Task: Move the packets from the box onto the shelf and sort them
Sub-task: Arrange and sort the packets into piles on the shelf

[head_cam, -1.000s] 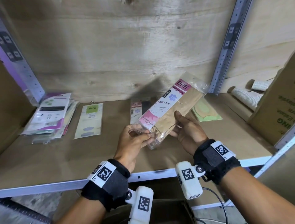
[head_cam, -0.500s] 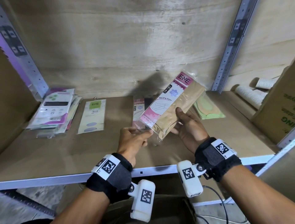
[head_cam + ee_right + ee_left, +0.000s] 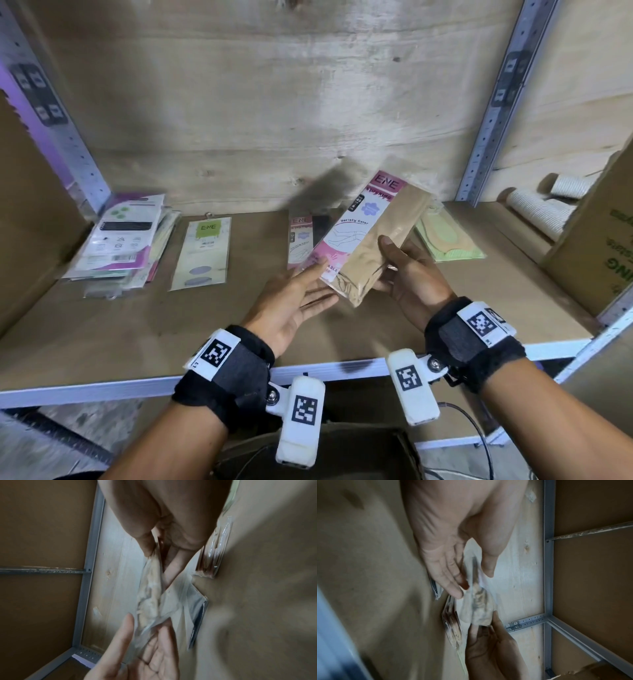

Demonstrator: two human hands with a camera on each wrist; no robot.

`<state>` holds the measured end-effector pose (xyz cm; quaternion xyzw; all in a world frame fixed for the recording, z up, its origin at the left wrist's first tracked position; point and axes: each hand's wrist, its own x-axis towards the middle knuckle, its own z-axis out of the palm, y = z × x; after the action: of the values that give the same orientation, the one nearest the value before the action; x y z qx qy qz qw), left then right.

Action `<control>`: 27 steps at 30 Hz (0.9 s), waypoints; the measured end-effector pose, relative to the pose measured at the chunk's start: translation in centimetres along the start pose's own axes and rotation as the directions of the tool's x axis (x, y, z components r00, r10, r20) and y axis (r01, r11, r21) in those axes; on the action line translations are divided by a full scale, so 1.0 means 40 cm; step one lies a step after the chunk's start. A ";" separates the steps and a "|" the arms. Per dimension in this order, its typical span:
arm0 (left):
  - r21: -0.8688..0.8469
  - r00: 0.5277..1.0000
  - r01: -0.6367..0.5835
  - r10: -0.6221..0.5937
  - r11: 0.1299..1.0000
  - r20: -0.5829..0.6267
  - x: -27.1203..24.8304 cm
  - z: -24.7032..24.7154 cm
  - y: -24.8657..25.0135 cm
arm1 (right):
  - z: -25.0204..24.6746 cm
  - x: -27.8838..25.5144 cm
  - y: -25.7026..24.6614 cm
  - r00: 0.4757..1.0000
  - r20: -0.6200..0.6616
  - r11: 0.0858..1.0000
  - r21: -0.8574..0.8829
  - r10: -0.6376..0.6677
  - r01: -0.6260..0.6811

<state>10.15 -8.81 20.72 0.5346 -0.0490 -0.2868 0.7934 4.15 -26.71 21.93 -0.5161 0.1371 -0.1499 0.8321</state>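
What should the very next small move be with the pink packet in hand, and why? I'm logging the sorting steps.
Probably lay the pink packet, which the right hand grips, onto the matching pink packet on the shelf just behind it. The left hand is open beside it, and the other piles carry different labels.

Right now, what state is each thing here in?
Beige stocking packet: held tilted above the shelf.
Right hand: grips that packet.
Left hand: open, palm up, beside the packet.
Pink packet: flat on the shelf.
Green-label packet: flat.
Packet pile: stacked at left.
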 end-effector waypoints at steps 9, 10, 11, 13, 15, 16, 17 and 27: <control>0.072 0.996 -0.066 0.062 0.995 0.060 -0.001 -0.018 0.003 | -0.015 -0.011 -0.023 0.932 0.262 0.932 -0.326 0.252 -0.160; 0.078 0.996 -0.070 0.066 0.994 0.060 -0.003 -0.018 0.004 | -0.016 -0.015 -0.026 0.909 0.302 0.915 -0.366 0.288 -0.169; 0.090 0.995 -0.079 0.073 0.993 0.063 -0.002 -0.021 0.006 | -0.017 -0.018 -0.028 0.888 0.334 0.907 -0.381 0.317 -0.181; 0.139 0.994 -0.078 0.066 0.987 0.086 -0.002 -0.027 0.017 | -0.021 -0.019 -0.032 0.861 0.374 0.909 -0.363 0.346 -0.207; 0.235 0.993 -0.064 0.038 0.970 0.115 -0.004 -0.040 0.033 | -0.028 -0.017 -0.035 0.854 0.381 0.907 -0.360 0.355 -0.216; 0.306 0.992 -0.056 0.019 0.950 0.123 -0.003 -0.048 0.043 | -0.033 -0.014 -0.037 0.855 0.378 0.902 -0.378 0.355 -0.208; 0.385 0.993 -0.048 0.001 0.922 0.122 -0.002 -0.057 0.051 | -0.038 -0.013 -0.037 0.859 0.370 0.894 -0.404 0.353 -0.193; 0.668 0.937 -0.069 -0.182 0.741 0.299 -0.024 -0.090 0.095 | -0.038 -0.029 -0.055 0.876 0.328 0.837 -0.530 0.353 -0.139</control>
<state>12.28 -4.36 22.73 0.7257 -0.2701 -0.3633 0.5181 2.26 -28.44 23.32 -0.7072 0.0585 0.1130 0.6955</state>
